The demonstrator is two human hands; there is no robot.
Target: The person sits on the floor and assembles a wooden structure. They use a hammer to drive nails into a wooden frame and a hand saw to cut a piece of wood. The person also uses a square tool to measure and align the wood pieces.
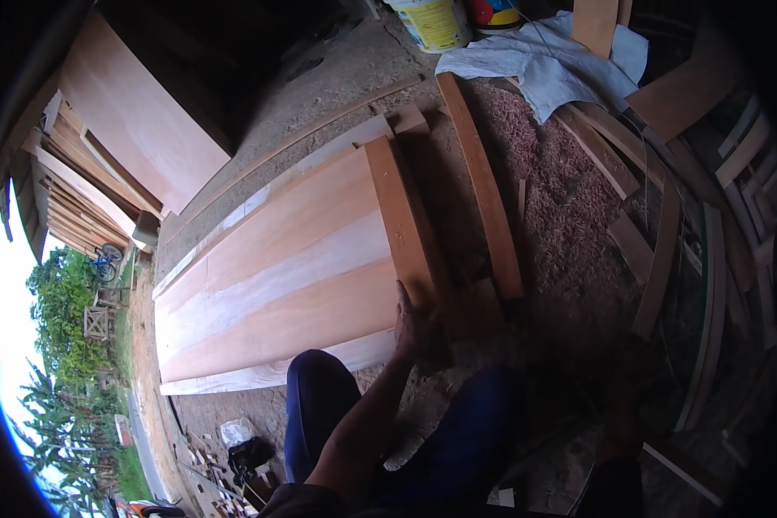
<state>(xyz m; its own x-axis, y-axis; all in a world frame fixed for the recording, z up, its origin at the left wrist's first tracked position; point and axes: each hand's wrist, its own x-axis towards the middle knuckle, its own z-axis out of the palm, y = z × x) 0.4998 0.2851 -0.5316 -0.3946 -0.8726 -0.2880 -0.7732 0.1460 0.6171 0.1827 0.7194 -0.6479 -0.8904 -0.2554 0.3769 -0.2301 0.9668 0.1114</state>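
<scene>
A long reddish-brown wooden plank (399, 229) lies across the right end of a wide pale wooden panel (276, 272). My left hand (413, 328) grips the plank's near end, beside the panel's near right corner; part of its fingers is in shadow. Low on the right, my right hand (617, 427) is down in deep shade near scattered wood strips, apart from the panel. Its fingers and anything in them cannot be made out. My knees, in blue trousers, are bent at the panel's near edge.
Another brown plank (483, 190) lies right of the panel, beside a heap of wood shavings (548, 181). Offcuts (656, 259) clutter the right side. A white sack (527, 69) and a yellow-and-white bucket (432, 24) stand at the back. Boards (138, 104) lean at the far left.
</scene>
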